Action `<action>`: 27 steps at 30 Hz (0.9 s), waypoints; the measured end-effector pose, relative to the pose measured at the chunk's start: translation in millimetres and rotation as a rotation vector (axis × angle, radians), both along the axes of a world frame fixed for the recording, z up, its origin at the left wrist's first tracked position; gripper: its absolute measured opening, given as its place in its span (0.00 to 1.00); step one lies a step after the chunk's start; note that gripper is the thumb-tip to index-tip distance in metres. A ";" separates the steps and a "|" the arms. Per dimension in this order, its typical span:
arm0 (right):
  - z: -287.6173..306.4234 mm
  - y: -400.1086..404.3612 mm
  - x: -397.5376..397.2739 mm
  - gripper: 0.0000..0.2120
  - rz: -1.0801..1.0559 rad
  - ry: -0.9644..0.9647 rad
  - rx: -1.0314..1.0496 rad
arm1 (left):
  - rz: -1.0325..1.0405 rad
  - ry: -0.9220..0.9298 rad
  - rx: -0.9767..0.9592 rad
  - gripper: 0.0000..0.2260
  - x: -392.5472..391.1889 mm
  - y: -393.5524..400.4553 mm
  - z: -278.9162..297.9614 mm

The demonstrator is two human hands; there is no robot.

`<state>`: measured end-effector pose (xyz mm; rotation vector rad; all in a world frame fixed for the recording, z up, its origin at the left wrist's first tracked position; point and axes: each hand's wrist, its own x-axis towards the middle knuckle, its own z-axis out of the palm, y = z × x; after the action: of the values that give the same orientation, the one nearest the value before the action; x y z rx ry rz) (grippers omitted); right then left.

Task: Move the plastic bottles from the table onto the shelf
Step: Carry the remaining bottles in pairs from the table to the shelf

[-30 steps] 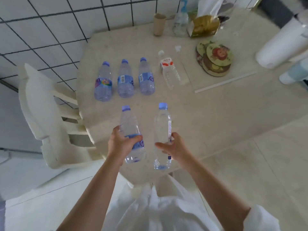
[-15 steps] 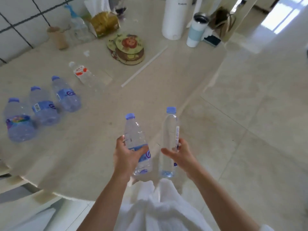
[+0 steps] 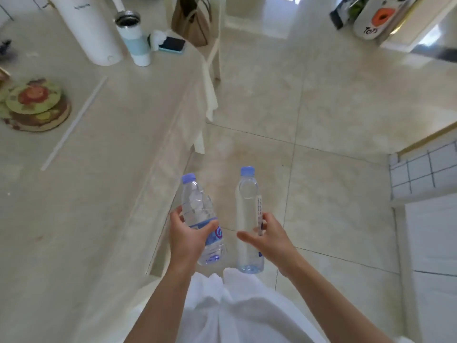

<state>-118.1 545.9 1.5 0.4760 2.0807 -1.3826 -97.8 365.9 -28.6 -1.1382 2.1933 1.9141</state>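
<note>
Since half a second ago both bottles swing clear of the table (image 3: 103, 194) edge and now hang over the floor. Left hand (image 3: 188, 240) wraps the crinkled bottle (image 3: 201, 219) at its label; right hand (image 3: 270, 237) pinches the tall smooth bottle (image 3: 248, 219) mid-body. Both look empty, so light, thin-walled and easily dented; the waist suits a gentle grip

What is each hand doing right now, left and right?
Left hand: holding the crinkled bottle, fingers wrapped round its middle.
Right hand: holding the smooth tall bottle, thumb and fingers round its side.
</note>
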 end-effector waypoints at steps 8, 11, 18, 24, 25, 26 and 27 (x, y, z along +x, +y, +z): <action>-1.6 96.9 -10.9 0.27 -0.310 0.024 0.014 | -0.341 0.005 0.010 0.33 -77.5 109.0 1.0; -5.1 132.5 -20.8 0.26 -0.452 0.029 0.026 | -0.467 0.004 0.007 0.34 -109.3 147.0 1.5; -7.7 212.2 -58.2 0.27 -0.781 0.046 0.066 | -0.823 0.065 -0.032 0.34 -203.1 244.6 6.6; -8.2 257.4 -83.9 0.31 -0.990 0.055 0.119 | -1.076 0.103 -0.052 0.35 -261.9 321.3 9.8; -9.0 264.6 -83.3 0.30 -1.037 0.047 0.125 | -1.115 0.099 -0.055 0.35 -267.6 336.9 8.4; -9.4 271.4 -81.6 0.29 -1.083 0.034 0.133 | -1.154 0.089 -0.061 0.35 -271.4 351.9 7.1; -8.4 276.6 -79.6 0.28 -1.117 0.021 0.140 | -1.183 0.077 -0.059 0.34 -273.3 363.6 6.6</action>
<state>-197.7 822.5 -6.9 1.8755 1.9537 -1.7646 -371.1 729.6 -22.1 0.2931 2.1161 1.3105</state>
